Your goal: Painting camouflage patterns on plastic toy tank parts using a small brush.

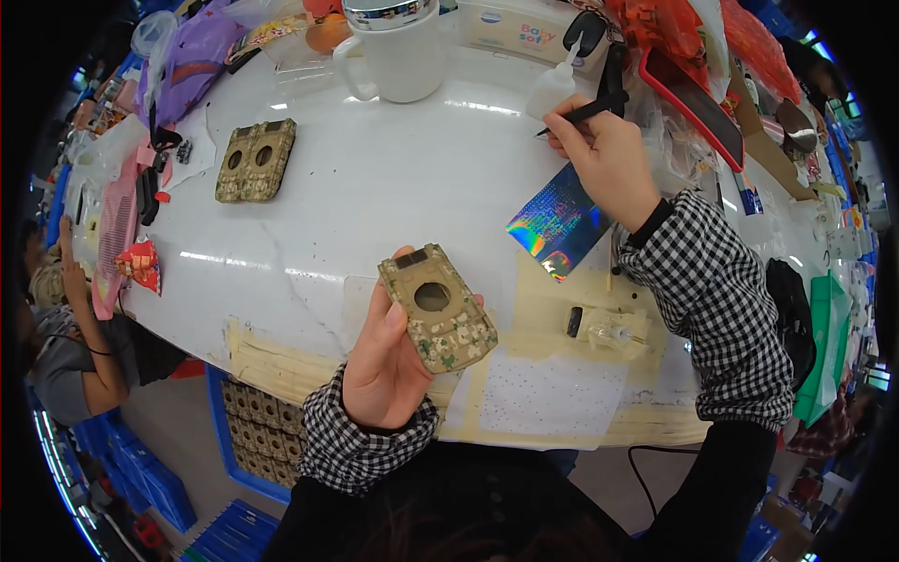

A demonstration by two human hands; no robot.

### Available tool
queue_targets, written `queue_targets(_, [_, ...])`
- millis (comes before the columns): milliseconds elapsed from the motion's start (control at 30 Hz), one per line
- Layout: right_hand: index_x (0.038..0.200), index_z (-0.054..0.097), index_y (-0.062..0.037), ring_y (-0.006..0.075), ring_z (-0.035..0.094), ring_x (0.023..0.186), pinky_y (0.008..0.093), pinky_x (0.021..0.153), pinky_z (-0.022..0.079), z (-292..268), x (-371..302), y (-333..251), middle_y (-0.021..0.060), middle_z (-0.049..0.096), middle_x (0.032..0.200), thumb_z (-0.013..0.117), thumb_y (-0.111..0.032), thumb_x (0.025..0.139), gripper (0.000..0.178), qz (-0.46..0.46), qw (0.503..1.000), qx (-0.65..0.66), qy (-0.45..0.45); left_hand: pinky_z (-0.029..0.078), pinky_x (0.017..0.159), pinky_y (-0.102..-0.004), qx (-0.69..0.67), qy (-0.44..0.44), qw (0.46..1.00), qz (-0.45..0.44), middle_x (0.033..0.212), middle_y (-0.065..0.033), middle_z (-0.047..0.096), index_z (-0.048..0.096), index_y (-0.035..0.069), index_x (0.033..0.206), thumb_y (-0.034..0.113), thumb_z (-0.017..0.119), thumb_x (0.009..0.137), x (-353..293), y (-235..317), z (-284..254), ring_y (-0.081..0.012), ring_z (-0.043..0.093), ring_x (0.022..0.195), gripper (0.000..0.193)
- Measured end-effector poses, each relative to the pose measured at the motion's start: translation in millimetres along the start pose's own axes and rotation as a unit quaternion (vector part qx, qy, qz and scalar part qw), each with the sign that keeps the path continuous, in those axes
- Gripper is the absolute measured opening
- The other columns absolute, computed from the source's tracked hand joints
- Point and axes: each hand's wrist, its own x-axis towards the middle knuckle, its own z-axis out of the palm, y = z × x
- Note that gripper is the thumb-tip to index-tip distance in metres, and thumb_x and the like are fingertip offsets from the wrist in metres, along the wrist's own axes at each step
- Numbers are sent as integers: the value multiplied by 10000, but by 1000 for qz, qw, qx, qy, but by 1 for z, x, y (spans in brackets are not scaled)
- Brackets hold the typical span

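My left hand (379, 370) holds up a tan camouflage toy tank hull (461, 328), tilted, with a round hole in its upper face. Over the table's far right, my right hand (607, 155) pinches a slim black pointed tool (599, 105), its tip pointing left; whether it is tweezers or a pen I cannot tell. Just beyond that tip stands a white squeeze bottle (551, 91) with a narrow nozzle. Below my right hand lies a shiny holographic blue card (560, 225). Two more camouflage hulls (256, 161) lie side by side at the far left of the table.
A white lidded mug (403, 61) stands at the back. Right of it are a red-edged phone (691, 108) and plastic bags. Near the front lie a dotted white sheet (552, 398) and a small black cylinder (574, 321). A blue crate (217, 412) of hulls sits below left.
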Motion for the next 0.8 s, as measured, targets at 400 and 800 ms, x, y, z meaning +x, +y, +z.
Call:
queue_targets(400, [930, 632, 6, 158, 543, 492, 304, 494, 413, 8, -1, 3, 99, 578, 594, 592, -168, 921, 179, -24, 999, -17, 32, 452, 1027, -493, 8, 15, 1000, 13, 1377, -232, 397, 199, 118, 1482, 264, 416, 993, -1, -1, 3, -388, 426, 1296, 556])
queue_targets(800, [921, 640, 0, 207, 559, 487, 318, 490, 420, 7, 1, 5, 128, 575, 596, 587, -184, 924, 192, -46, 997, -58, 22, 453, 1027, -490, 6, 11, 1000, 17, 1369, -229, 402, 197, 118, 1478, 256, 431, 988, 0, 0, 3, -388, 417, 1302, 560])
